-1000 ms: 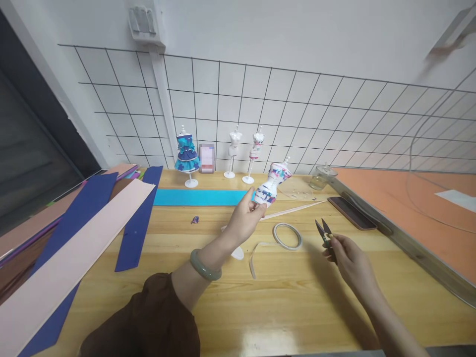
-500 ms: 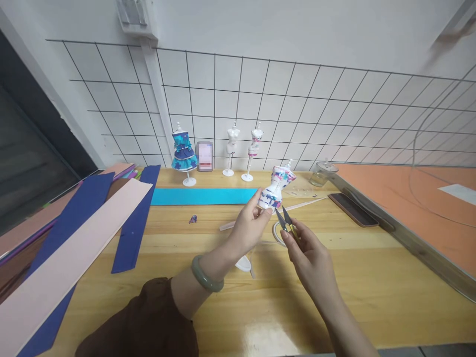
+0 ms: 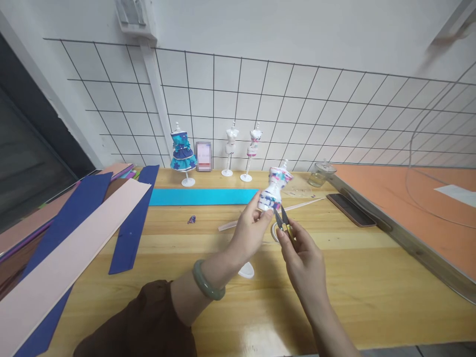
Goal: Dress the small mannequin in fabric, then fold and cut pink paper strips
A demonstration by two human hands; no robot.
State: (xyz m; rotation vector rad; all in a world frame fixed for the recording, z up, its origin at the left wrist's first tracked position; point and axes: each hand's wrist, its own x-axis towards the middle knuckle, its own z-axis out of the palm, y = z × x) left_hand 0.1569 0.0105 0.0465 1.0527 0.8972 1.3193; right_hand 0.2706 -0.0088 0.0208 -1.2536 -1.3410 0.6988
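A small white mannequin (image 3: 274, 188) with pink and blue patterned wraps is tilted in my left hand (image 3: 250, 229), whose fingers close round its lower end. My right hand (image 3: 303, 255) grips small thread snips (image 3: 284, 221) with the blades apart, the tips just below the mannequin's bottom edge. Behind my hands, a roll of white tape (image 3: 274, 232) lies on the wooden table (image 3: 171, 302). The mannequin's white round base (image 3: 246, 270) shows beneath my left wrist.
Two white mannequins (image 3: 231, 143) (image 3: 254, 144) and a dressed one (image 3: 182, 152) stand at the back. Blue and pink strips (image 3: 74, 253) lie left, a turquoise strip (image 3: 201, 197) behind. A phone (image 3: 351, 209), glass jar (image 3: 322, 173) and orange board (image 3: 420, 213) are at right.
My right hand and the snips have shifted slightly left. The held mannequin has tilted a little, and its white base has moved slightly right. Both hands keep their hold.
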